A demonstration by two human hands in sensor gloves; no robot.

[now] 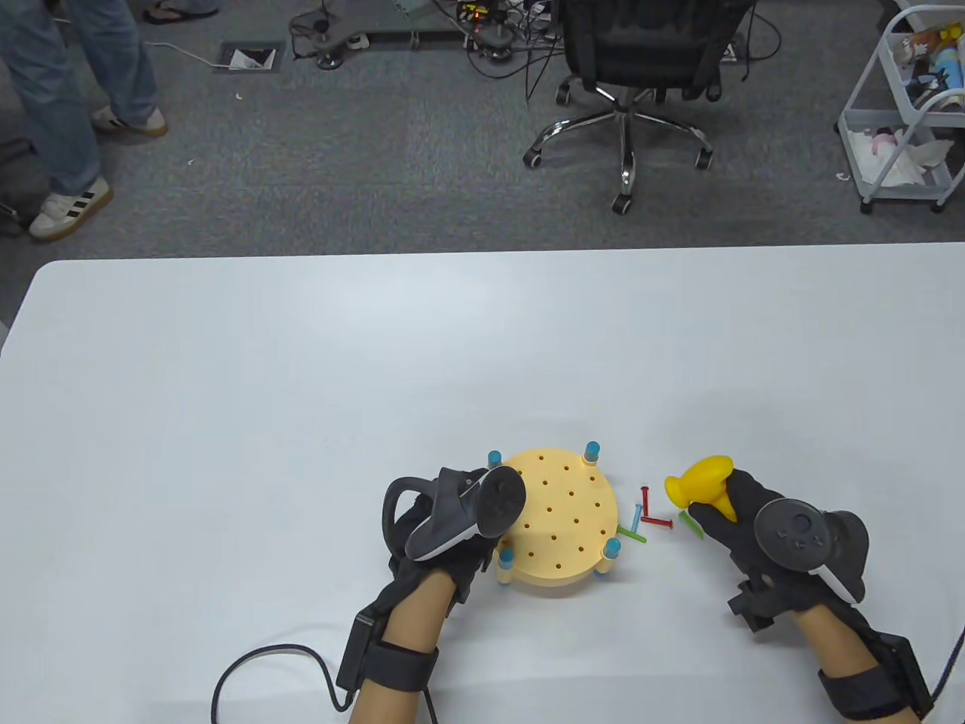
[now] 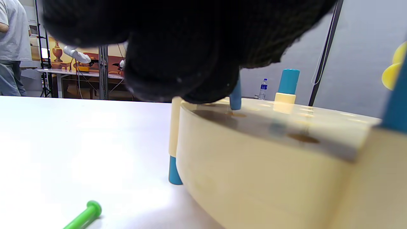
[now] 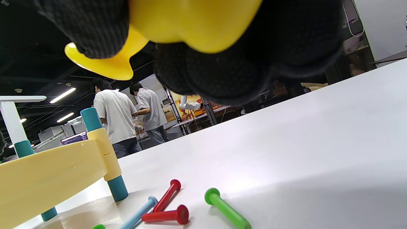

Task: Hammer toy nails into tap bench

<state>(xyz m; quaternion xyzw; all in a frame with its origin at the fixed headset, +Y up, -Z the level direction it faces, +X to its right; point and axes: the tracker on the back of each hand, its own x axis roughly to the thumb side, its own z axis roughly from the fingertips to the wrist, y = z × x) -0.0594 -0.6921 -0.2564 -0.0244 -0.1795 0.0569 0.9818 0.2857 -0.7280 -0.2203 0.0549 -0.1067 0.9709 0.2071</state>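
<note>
Right hand (image 1: 742, 520) grips hammer (image 1: 705, 483); left wrist view alone shows left hand (image 2: 190, 47) pinching blue nail (image 2: 235, 98).

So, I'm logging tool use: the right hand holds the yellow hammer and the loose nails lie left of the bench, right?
Not quite. The right hand does hold the hammer, but the table view shows the nails lying right of the bench.

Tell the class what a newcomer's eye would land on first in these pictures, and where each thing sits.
First comes the yellow toy hammer, gripped in the right hand at the table's near right. Next, the round tap bench near the middle, with the left hand at its left edge. Between them, loose toy nails in red, blue and green lie scattered on the white table.
</note>
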